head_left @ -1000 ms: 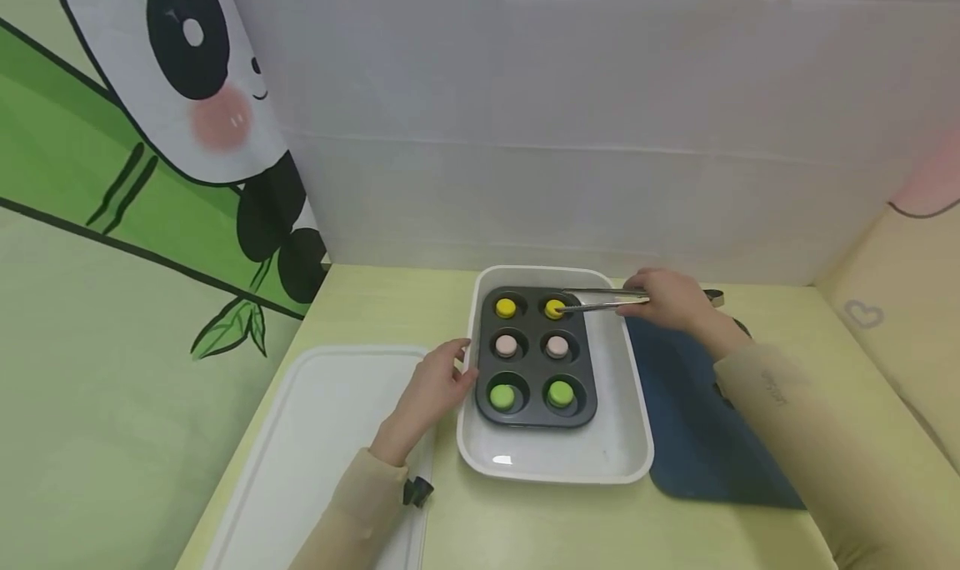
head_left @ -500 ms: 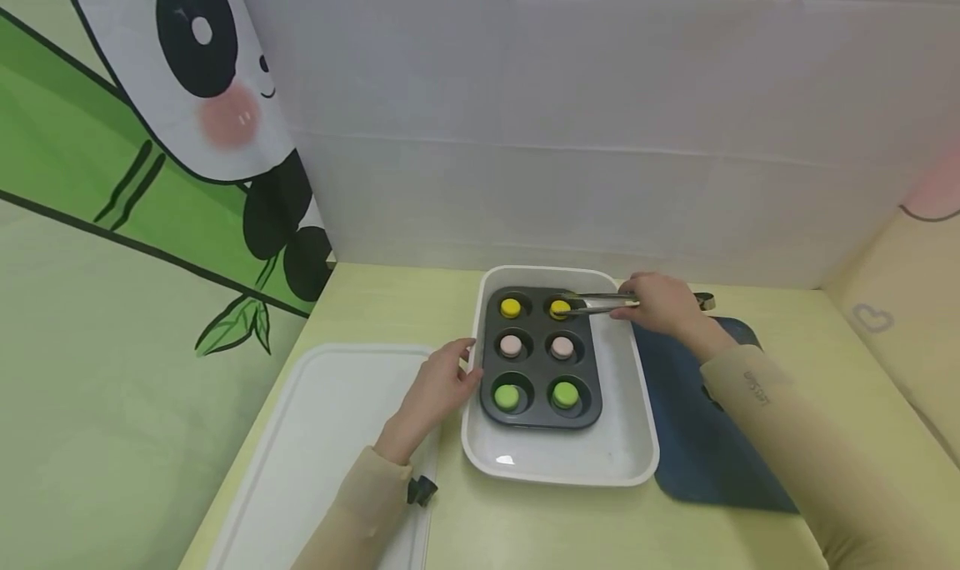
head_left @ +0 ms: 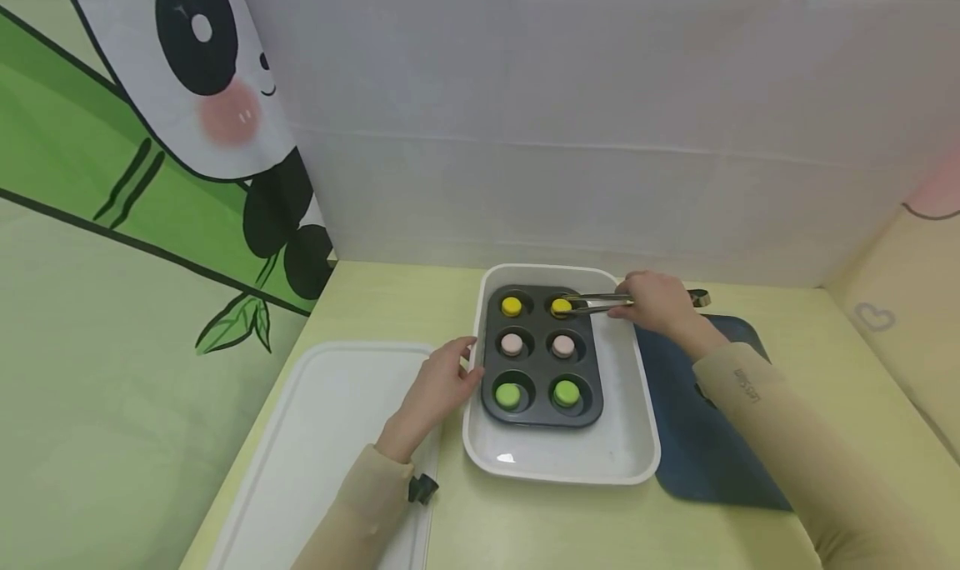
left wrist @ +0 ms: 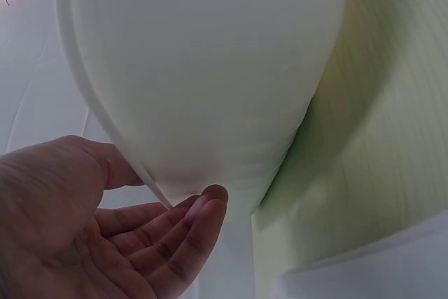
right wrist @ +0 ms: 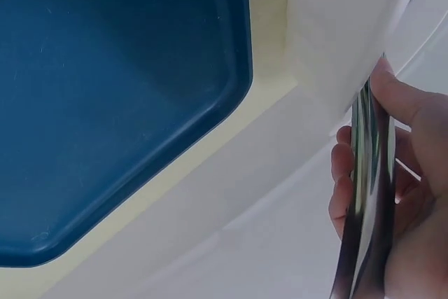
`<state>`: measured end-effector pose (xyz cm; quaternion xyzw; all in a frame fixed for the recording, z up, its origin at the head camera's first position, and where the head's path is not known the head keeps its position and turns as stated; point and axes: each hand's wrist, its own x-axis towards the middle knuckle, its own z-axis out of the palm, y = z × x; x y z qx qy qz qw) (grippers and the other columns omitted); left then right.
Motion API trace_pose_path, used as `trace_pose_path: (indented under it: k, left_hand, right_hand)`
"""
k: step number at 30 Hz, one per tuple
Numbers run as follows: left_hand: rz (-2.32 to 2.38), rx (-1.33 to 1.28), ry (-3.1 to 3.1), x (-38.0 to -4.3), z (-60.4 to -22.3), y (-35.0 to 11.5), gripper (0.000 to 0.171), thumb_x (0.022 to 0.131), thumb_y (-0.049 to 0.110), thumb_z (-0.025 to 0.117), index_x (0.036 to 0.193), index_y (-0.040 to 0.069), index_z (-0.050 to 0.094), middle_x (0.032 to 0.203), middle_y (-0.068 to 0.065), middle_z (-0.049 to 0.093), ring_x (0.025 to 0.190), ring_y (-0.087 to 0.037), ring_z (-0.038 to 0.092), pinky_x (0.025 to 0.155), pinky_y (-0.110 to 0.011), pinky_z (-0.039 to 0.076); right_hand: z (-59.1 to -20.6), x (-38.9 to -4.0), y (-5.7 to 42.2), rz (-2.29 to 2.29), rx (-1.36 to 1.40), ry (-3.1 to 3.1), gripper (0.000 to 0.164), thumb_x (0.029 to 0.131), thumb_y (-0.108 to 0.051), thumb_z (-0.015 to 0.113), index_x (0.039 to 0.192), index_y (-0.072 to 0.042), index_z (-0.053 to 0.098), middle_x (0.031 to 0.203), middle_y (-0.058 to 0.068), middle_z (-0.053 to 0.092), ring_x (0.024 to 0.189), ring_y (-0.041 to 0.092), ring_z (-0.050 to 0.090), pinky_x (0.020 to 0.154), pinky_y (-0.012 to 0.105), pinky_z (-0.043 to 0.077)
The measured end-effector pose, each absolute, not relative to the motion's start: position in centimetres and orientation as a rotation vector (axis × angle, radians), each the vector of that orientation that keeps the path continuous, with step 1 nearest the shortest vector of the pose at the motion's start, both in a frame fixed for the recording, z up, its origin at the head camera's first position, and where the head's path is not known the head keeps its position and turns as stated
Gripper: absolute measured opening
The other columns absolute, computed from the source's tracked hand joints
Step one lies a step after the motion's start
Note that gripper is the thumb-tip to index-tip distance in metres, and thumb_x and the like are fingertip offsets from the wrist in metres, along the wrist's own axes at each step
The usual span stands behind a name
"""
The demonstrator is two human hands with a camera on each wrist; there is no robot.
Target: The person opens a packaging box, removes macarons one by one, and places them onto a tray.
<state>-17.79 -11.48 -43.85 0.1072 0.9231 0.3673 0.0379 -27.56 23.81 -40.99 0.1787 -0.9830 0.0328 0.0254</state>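
Note:
My right hand grips metal tongs, whose tips reach the yellow macaron in the far right cup of a dark muffin tin. Whether the tips pinch it is too small to tell. Another yellow macaron, two pink macarons and two green macarons sit in the other cups. The tin lies in a white rectangular basin. At the basin's left rim, my left hand holds on, thumb over the edge and fingers against the outer wall.
A white tray lies to the left, partly under my left forearm. On the right, a blue tray lies beneath my right forearm. A pale wall sheet rises right behind the basin.
My right hand and the tongs have shifted slightly left over the far right cup. The left hand has kept its place at the rim. The view has shifted a little.

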Motion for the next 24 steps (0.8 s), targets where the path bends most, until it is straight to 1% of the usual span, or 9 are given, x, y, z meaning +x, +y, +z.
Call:
trace_pose_path:
  k: [6,11,14,20,24]
  left_hand:
    - [1.139,0.361,2.85,-17.9,-44.2,-11.5,0.052,0.094,0.015,0.069,0.14,-0.001,0.051,0.114,-0.013,0.064,0.076,-0.012,0.06,0.063,-0.028,0.051]
    - [1.134,0.363,2.854,-17.9,-44.4,-11.5,0.052,0.094,0.015,0.069,0.14,-0.001,0.051,0.114,-0.013,0.064,0.075,-0.012,0.06,0.063,-0.028,0.051]
    - [1.138,0.357,2.847,-17.9,-44.3,-11.5,0.052,0.094,0.015,0.069,0.14,-0.001,0.051,0.115,-0.013,0.063,0.075,-0.012,0.059,0.062,-0.028,0.051]
    - [1.142,0.348,2.843,-17.8,-44.2,-11.6,0.052,0.094,0.015,0.069,0.14,-0.001,0.051,0.115,-0.013,0.063,0.075,-0.012,0.059,0.062,-0.028,0.051]
    - [1.143,0.346,2.846,-17.9,-44.3,-11.6,0.052,0.094,0.015,0.069,0.14,0.0,0.051,0.114,-0.013,0.063,0.074,-0.012,0.059,0.062,-0.028,0.051]
  right_hand:
    - [-41.0,-27.4,23.6,0.102,0.557,-3.042,0.035,0.083,-0.033,0.082,0.103,-0.005,0.077,0.091,0.009,0.067,0.068,0.02,0.06,0.057,0.037,0.05]
    - [-41.1,-27.3,23.7,0.11,0.554,-3.05,0.033,0.084,-0.034,0.081,0.103,-0.007,0.077,0.092,0.009,0.068,0.066,0.018,0.058,0.055,0.036,0.048]
    - [-40.9,-27.2,23.8,0.133,0.535,-3.064,0.035,0.085,-0.035,0.08,0.106,-0.006,0.077,0.095,0.009,0.068,0.066,0.018,0.058,0.054,0.036,0.047]
    - [-39.5,-26.7,24.1,0.207,0.505,-3.07,0.042,0.087,-0.037,0.078,0.114,-0.005,0.075,0.105,0.012,0.07,0.079,0.026,0.065,0.06,0.04,0.051]
    - [-38.2,-26.3,24.8,0.198,0.528,-3.034,0.042,0.087,-0.037,0.077,0.115,-0.006,0.075,0.102,0.01,0.069,0.077,0.024,0.064,0.057,0.039,0.049]
